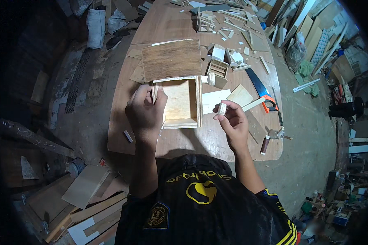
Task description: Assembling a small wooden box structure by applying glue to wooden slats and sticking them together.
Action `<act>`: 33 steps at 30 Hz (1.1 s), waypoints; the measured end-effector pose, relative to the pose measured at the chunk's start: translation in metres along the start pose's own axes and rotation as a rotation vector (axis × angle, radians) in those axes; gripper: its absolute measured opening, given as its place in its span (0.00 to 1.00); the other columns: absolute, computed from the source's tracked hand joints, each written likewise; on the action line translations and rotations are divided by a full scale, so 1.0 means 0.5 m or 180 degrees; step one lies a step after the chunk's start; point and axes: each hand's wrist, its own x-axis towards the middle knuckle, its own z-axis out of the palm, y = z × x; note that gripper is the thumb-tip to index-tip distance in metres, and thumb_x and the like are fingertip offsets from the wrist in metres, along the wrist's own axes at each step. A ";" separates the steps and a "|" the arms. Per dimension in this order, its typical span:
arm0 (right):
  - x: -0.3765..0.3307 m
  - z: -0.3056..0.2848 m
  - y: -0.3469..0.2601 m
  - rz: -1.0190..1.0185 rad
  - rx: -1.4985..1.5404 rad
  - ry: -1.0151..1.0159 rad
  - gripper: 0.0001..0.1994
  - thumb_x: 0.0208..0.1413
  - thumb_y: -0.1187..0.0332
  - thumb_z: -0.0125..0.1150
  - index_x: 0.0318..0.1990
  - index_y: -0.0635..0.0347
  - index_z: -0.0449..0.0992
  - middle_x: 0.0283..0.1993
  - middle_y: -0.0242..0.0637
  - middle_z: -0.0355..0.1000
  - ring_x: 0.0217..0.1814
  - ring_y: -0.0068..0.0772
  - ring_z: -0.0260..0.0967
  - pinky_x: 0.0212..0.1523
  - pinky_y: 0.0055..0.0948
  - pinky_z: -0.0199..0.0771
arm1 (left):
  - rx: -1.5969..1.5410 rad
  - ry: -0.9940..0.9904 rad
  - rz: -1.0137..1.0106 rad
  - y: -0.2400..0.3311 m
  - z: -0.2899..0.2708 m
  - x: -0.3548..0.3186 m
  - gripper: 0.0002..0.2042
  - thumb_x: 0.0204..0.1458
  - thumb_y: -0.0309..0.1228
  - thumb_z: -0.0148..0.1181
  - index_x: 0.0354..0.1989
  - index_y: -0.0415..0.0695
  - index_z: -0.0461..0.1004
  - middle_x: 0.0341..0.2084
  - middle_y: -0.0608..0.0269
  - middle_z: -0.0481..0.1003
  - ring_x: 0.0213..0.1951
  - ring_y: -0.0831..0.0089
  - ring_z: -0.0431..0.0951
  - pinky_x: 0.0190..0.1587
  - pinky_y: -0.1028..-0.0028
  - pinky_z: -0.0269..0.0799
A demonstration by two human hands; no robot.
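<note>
An open-topped plywood box (180, 100) sits at the near middle of the table, its pale inside facing up. My left hand (146, 107) is closed on the box's left wall, with the thumb at the inner side. At the box's far edge a brown wooden panel (171, 60) lies against it; whether they are joined I cannot tell. To the right of the box my right hand (234, 122) pinches a small, thick wooden disc (222, 109) between thumb and fingers. A similar round wooden piece (211, 79) stands by the box's far right corner.
A handsaw (257, 85) with an orange and black handle lies right of my right hand. A hammer (265, 144) rests near the table's right front corner. Small wooden frames (218, 68) and offcuts (233, 30) cover the far side. Boards (86, 190) lean at lower left.
</note>
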 end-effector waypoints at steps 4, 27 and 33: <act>0.002 -0.007 0.012 0.0125 0.0534 0.0091 0.19 0.57 0.79 0.55 0.56 0.64 0.65 0.49 0.40 0.70 0.50 0.31 0.70 0.49 0.29 0.71 | -0.0241 -0.0127 -0.0528 0.020 -0.003 -0.003 0.08 0.47 0.30 0.62 0.27 0.38 0.74 0.17 0.55 0.74 0.21 0.66 0.76 0.25 0.70 0.68; -0.224 -0.312 0.387 0.2177 0.0062 0.1617 0.11 0.60 0.72 0.53 0.50 0.58 0.66 0.40 0.33 0.70 0.38 0.25 0.70 0.37 0.27 0.74 | 0.0276 0.0022 -0.1221 -0.526 0.204 -0.145 0.10 0.46 0.31 0.63 0.25 0.37 0.72 0.19 0.50 0.74 0.22 0.58 0.76 0.27 0.63 0.69; -0.215 -0.337 0.395 0.2146 -0.0190 0.1485 0.12 0.60 0.72 0.53 0.51 0.58 0.66 0.39 0.33 0.71 0.37 0.23 0.69 0.36 0.26 0.73 | 0.0516 -0.0157 -0.1307 -0.579 0.165 -0.136 0.14 0.47 0.30 0.64 0.19 0.35 0.68 0.12 0.56 0.66 0.16 0.75 0.64 0.21 0.69 0.60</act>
